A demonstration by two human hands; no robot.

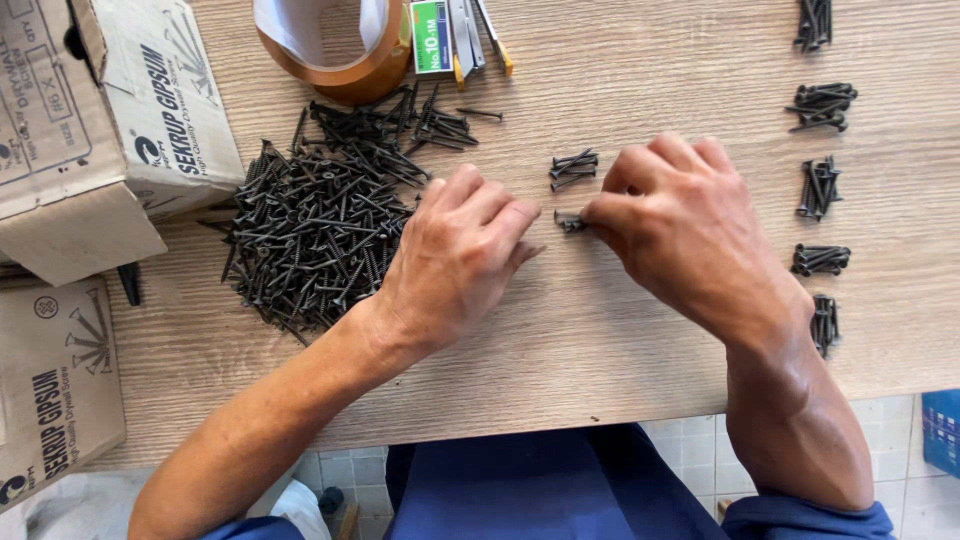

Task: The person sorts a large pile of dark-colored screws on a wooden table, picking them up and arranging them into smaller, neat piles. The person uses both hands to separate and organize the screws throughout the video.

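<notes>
My left hand (455,255) lay knuckles up on the pale wooden desk (620,330), its grip loosely together on nothing I could see, beside the big heap of black drywall screws (320,215). My right hand (685,225) pinched a few black screws (570,221); just beyond lay a small bundle of black screws (574,169).

The screws (315,225) were all black against a pale woodgrain desk (600,340). The tape roll (345,60) at the far edge was brown, the cardboard boxes (90,110) tan with dark print.
</notes>
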